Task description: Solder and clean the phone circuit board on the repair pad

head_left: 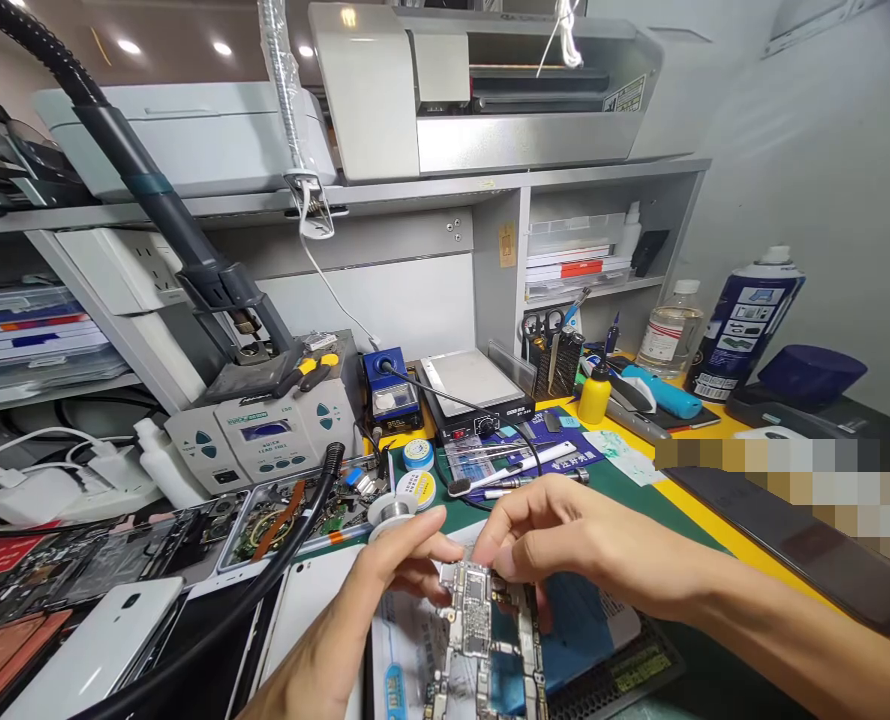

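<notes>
A phone circuit board (478,622), its face crowded with chips and metal shields, is held up at the bottom centre, with an open gap along its right half. My left hand (389,575) grips the upper left edge, fingers bent behind the board. At the top right edge my right hand (557,530) is closed, thumb and index finger pressed to the board; a small part between these fingertips cannot be made out. Below the board are a white printed sheet (407,640) and a blue pad (591,640).
A solder spool (392,512) and two small round tubs (417,455) stand just beyond my hands, near a black-tipped brush (512,470). Phones (104,650) and a thick black hose (295,560) lie left. A hot-air station (265,430) and heating plate (471,385) stand behind.
</notes>
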A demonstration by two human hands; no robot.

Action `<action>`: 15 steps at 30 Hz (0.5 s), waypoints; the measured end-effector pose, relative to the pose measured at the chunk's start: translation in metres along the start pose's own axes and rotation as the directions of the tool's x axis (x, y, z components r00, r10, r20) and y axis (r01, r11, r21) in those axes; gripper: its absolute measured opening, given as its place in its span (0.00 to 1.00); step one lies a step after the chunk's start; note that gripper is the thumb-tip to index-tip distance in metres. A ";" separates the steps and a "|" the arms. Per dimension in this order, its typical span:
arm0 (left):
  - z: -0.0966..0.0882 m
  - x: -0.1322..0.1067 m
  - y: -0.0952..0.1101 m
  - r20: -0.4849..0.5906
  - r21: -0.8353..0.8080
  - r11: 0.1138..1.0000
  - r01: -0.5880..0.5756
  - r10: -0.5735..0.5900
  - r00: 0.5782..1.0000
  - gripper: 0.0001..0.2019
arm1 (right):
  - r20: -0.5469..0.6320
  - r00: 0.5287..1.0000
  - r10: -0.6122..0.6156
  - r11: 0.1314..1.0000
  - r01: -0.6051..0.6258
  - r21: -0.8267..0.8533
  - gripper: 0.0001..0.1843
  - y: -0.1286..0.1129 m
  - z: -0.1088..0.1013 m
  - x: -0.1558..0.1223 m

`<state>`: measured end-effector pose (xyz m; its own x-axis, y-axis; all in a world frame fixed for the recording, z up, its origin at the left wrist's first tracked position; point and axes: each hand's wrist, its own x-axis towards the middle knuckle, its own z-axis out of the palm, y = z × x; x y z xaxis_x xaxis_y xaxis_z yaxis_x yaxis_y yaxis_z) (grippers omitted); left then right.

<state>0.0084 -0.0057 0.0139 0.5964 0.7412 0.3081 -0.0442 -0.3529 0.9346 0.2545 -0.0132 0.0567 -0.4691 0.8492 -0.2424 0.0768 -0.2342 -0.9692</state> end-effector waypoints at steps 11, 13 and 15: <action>0.002 0.000 -0.010 -0.037 0.023 1.000 -0.014 0.015 0.999 0.20 | 0.001 1.000 -0.021 0.999 0.020 0.032 0.05 0.001 0.002 0.002; 0.002 0.000 -0.011 -0.074 0.030 1.000 0.008 -0.006 0.997 0.21 | -0.013 1.000 -0.012 0.999 0.013 0.034 0.06 0.001 0.001 0.002; 0.003 0.000 -0.011 -0.077 0.001 1.000 0.026 -0.026 0.997 0.20 | -0.014 1.000 -0.005 0.999 0.005 0.037 0.07 0.001 0.002 0.002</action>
<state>0.0109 -0.0036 0.0032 0.5339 0.7917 0.2967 -0.0277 -0.3344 0.9420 0.2523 -0.0126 0.0549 -0.4567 0.8571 -0.2384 0.0414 -0.2472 -0.9681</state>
